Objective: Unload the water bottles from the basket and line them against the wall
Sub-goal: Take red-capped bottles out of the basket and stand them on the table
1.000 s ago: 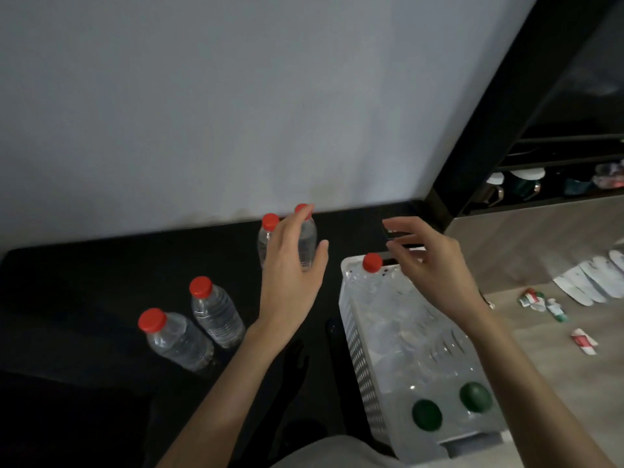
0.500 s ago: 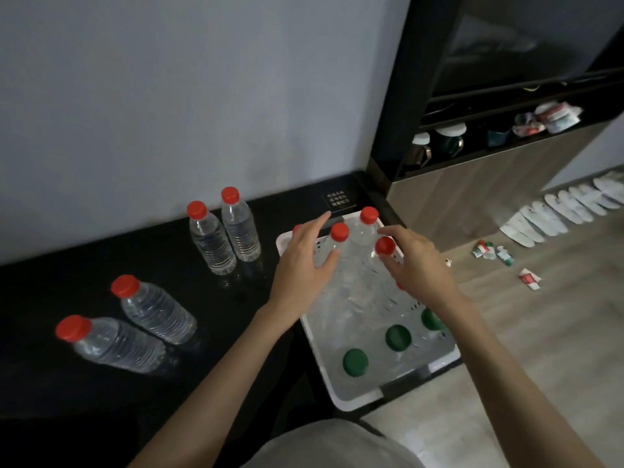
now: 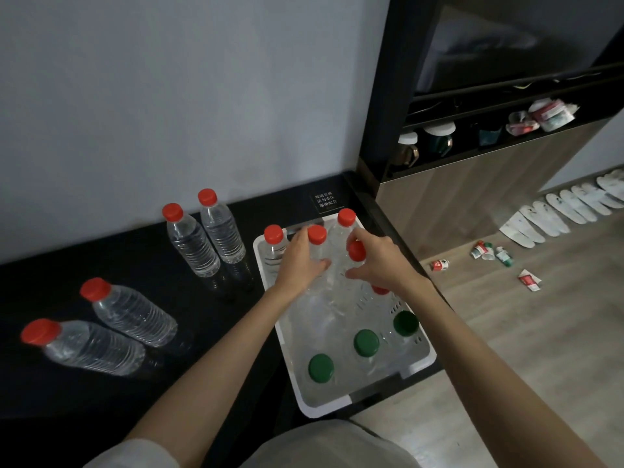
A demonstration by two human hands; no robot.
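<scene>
Wall (image 3: 169, 96): pale, smooth and matte, beyond both hands.
Counter (image 3: 84, 400): glossy black and flat, spreading left of our left hand.
Basket (image 3: 420, 361): white perforated plastic, rectangular, directly beneath both hands, with green-capped bottles (image 3: 366, 342) nearer us than the hands.
Unloaded bottles (image 3: 192, 244): four, clear ribbed plastic with red caps, standing left of our left hand.
Left hand (image 3: 297, 265): wrapped around the shoulder of the left bottle (image 3: 316, 235), inside the basket.
Right hand (image 3: 381, 261): curled over the right bottle (image 3: 356, 252), thumb below its cap, inside the basket.
Handling: we judged them full, fairly heavy, smooth and thin-walled. The stiffer neck under the cap seemed the surest hold.
</scene>
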